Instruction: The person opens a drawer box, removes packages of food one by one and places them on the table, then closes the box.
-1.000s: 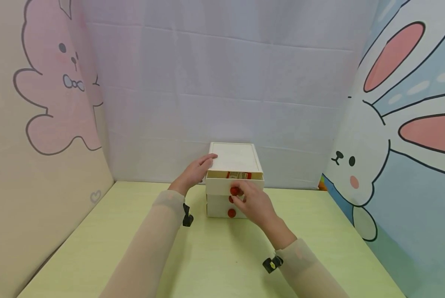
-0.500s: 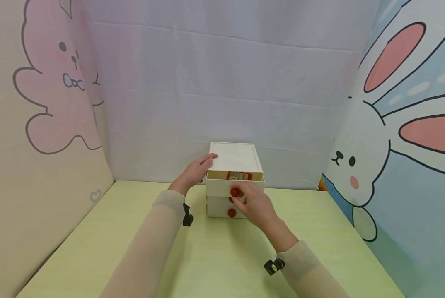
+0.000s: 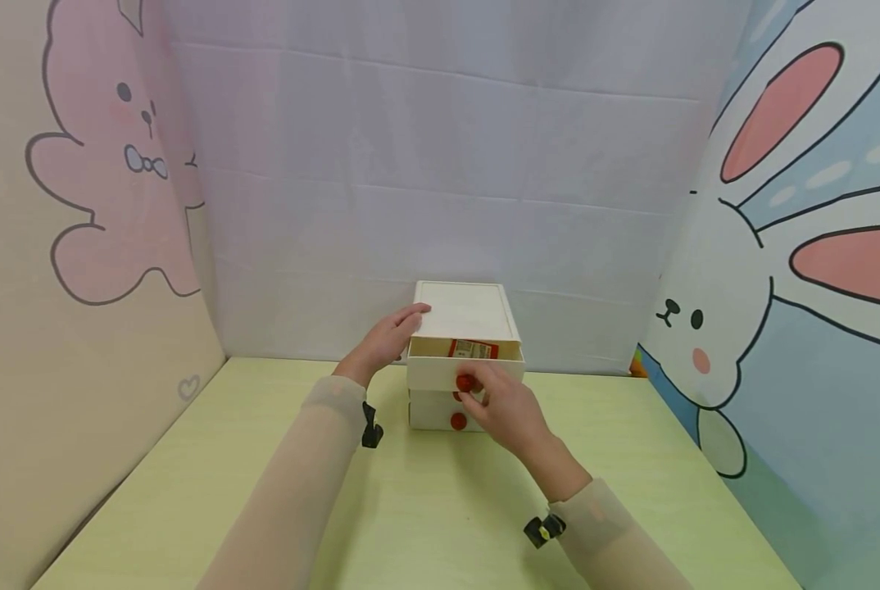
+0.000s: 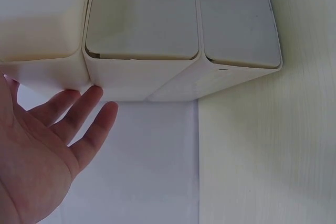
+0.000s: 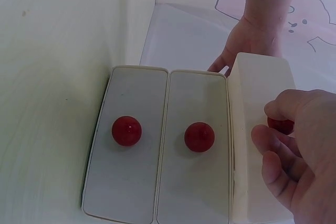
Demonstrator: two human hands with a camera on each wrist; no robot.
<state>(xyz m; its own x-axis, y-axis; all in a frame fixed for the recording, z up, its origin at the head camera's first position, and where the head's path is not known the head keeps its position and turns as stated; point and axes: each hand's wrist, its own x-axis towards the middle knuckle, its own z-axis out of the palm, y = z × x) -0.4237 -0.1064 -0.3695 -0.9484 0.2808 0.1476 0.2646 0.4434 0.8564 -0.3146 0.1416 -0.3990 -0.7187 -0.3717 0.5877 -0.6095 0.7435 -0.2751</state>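
Note:
A small white drawer cabinet [image 3: 465, 311] with three stacked drawers stands on the table. Its top drawer [image 3: 433, 374] is pulled partly out, and a red-edged item with a printed label [image 3: 474, 349] shows inside. My right hand [image 3: 510, 410] pinches the round red knob [image 3: 465, 383] of that drawer between thumb and fingers. At the cabinet's upper left edge, my left hand [image 3: 383, 342] rests against the side with extended fingers [image 4: 97, 135]. The middle drawer [image 5: 194, 182] and bottom drawer [image 5: 121, 182] are closed, each with a red knob.
The pale yellow-green table [image 3: 425, 524] stretches around the cabinet. Behind it hangs a white cloth [image 3: 440, 164]. A panel with a pink cartoon animal [image 3: 115, 164] stands at the left, one with a white rabbit [image 3: 728, 311] at the right.
The top drawer has slid slightly farther out toward me, with my right hand still on its knob. More of the labelled item is visible. My left hand stays in place.

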